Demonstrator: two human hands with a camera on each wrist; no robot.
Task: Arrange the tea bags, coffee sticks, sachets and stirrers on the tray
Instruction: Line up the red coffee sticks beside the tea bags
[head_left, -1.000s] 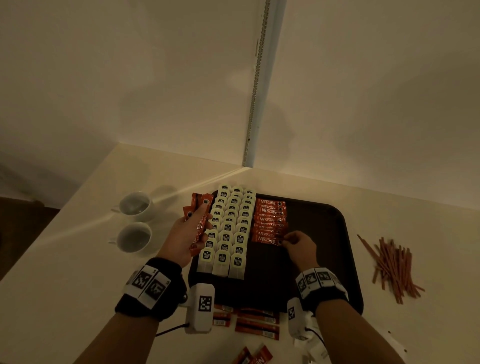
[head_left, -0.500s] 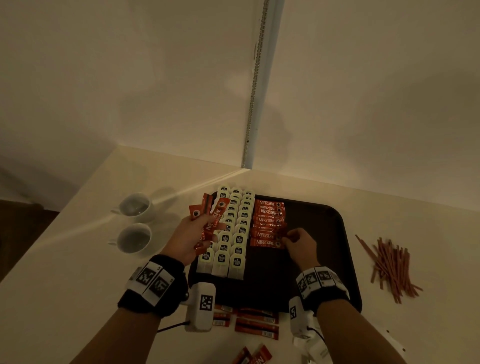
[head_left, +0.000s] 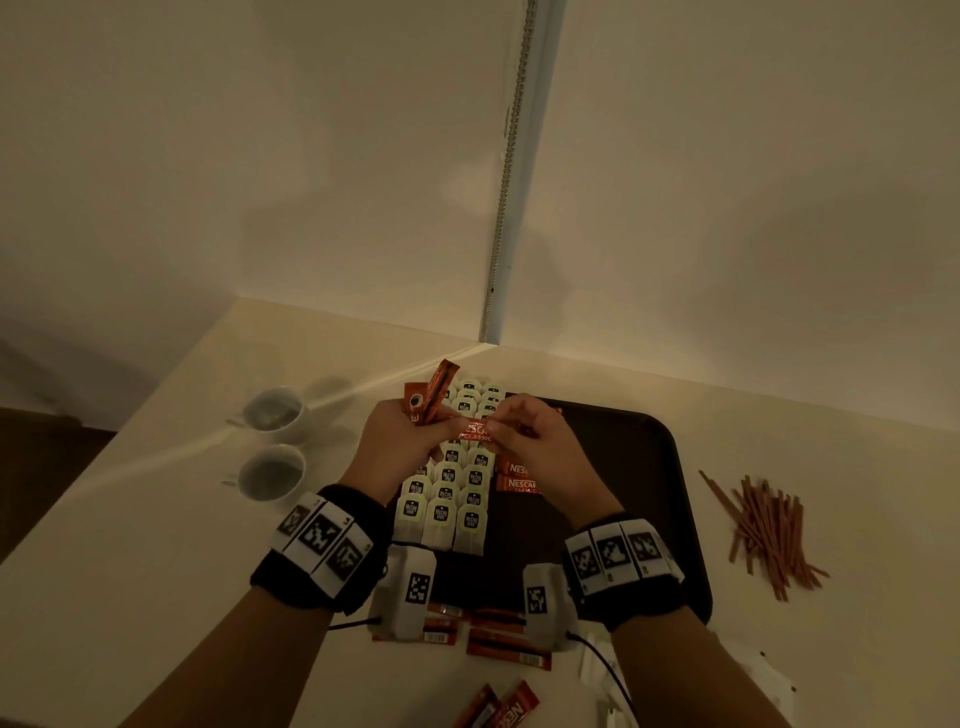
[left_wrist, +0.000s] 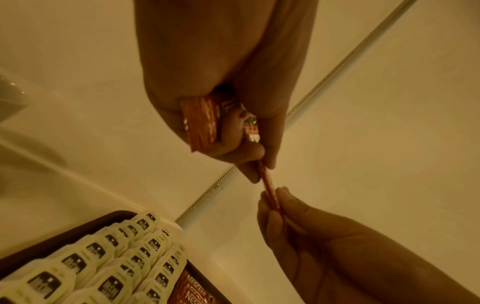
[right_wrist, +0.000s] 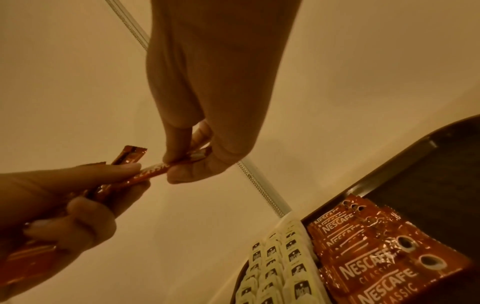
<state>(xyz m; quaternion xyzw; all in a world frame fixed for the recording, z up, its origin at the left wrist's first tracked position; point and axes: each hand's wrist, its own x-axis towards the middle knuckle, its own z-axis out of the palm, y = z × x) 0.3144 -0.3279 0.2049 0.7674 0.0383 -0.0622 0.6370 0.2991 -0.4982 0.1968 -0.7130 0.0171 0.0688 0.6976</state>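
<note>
Above the tea bags (head_left: 457, 499), my left hand (head_left: 441, 426) grips a bundle of orange coffee sticks (head_left: 434, 392). One coffee stick (head_left: 475, 431) juts sideways from that bundle, and my right hand (head_left: 493, 430) pinches its free end. The right wrist view shows that stick (right_wrist: 153, 172) between thumb and forefinger. In the left wrist view the bundle (left_wrist: 202, 123) sits in my curled left fingers. Tea bags stand in three rows at the left of the dark tray (head_left: 649, 467). Beside them lies a row of coffee sticks (head_left: 519, 478), partly hidden by my right hand.
A heap of brown stirrers (head_left: 769, 530) lies on the table right of the tray. Two white cups (head_left: 272, 441) stand to the left. Loose coffee sticks (head_left: 498, 639) lie at the tray's near edge, and more sticks (head_left: 498, 706) lie closer to me. A wall rises behind.
My right hand left the row of sticks on the tray and rose to the left. My left hand carried its bundle right, over the tea bags. Both now hold one stick.
</note>
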